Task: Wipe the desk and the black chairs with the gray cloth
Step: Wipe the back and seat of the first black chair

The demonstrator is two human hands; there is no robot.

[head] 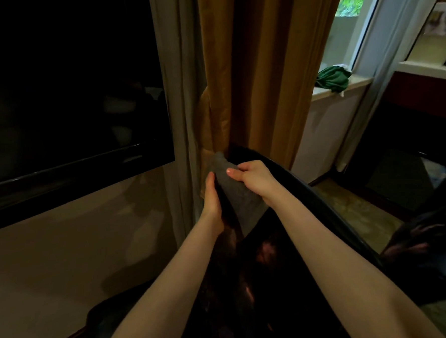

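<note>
Left hand [213,195] and right hand [254,180] both grip the cloth [235,194], draped over the chair [255,284] top edge. TV [68,87] left of the chair, its logo too blurred to read.

cloth [233,191]: gray, folded over, kinda draped on the chair's top edge, gripped by left hand [212,198] and right hand [254,178] | chair [263,284]: black, shiny, back facing up at us

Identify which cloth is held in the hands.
The gray cloth, gripped by left hand and right hand on the black chair; the green cloth lies on the windowsill.
</note>
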